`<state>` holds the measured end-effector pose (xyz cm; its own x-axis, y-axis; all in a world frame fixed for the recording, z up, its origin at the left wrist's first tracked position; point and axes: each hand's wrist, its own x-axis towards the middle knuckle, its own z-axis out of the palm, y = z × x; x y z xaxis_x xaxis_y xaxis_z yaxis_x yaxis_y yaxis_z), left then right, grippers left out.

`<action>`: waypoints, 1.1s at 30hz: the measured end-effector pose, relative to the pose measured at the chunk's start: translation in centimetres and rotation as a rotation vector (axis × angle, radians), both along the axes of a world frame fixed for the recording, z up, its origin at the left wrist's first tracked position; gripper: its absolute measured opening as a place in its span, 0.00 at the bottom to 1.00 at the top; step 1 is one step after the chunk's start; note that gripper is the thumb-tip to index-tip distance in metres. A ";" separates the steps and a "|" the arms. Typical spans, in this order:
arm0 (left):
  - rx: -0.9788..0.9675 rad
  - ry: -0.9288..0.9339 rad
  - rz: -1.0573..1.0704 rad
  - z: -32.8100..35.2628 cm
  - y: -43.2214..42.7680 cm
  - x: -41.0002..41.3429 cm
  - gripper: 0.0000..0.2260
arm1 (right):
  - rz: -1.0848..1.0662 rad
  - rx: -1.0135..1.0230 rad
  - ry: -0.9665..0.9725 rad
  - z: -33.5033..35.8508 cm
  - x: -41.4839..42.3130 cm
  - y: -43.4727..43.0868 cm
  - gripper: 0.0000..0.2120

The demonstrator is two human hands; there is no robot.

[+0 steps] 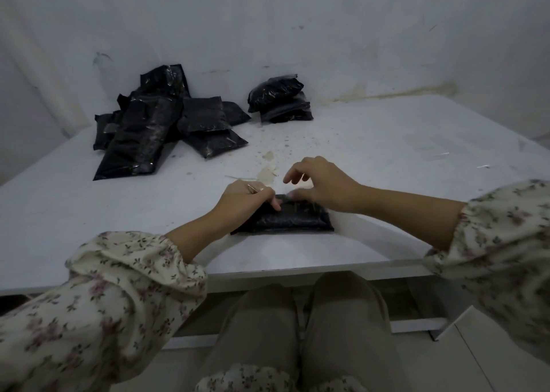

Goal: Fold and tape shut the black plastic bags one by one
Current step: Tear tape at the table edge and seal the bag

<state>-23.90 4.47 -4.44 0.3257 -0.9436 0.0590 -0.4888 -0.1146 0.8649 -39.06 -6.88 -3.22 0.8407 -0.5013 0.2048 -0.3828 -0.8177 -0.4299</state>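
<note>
A small folded black plastic bag point(294, 219) lies flat on the white table point(387, 141), close to its front edge. My left hand point(244, 198) grips the bag's left end, with its fingers curled down onto the top. My right hand point(323, 183) hovers over the bag's far right part; its thumb presses on the bag's top edge and its fingers arch loosely above it. I cannot make out any tape between my hands.
A heap of several black bags point(154, 126) lies at the back left. A smaller stack of folded black bags point(279, 100) leans against the wall at the back middle. Two short clear strips point(440, 155) lie near the right edge. Stains point(268, 171) mark the tabletop beyond my hands.
</note>
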 end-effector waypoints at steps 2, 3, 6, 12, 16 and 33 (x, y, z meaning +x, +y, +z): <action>0.012 -0.023 -0.001 0.1 0.0 0.1 0.16 | -0.012 -0.072 -0.039 -0.7 -0.1 0.7 0.18; 0.016 -0.019 -0.005 0.2 0.0 0.1 0.16 | -0.008 -0.109 -0.065 -1.0 -0.3 1.2 0.20; 0.033 0.014 -0.027 0.2 -0.1 0.5 0.18 | 0.048 -0.177 -0.095 -2.5 -1.3 2.5 0.25; 0.086 0.023 -0.034 0.4 -0.5 0.7 0.16 | -0.041 0.124 -0.007 -2.0 -1.2 2.8 0.33; 0.095 0.018 -0.036 0.1 -0.6 0.8 0.11 | -0.094 0.369 -0.036 0.3 -0.1 0.2 0.16; 0.156 0.018 -0.050 0.7 -0.9 0.6 0.12 | 0.037 0.570 0.214 0.4 1.4 -2.7 0.08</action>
<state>-23.28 3.60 -3.73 0.2782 -0.9558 -0.0953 -0.4815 -0.2246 0.8472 -37.62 -9.56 -2.78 0.8525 -0.4519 -0.2627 -0.4849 -0.4957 -0.7205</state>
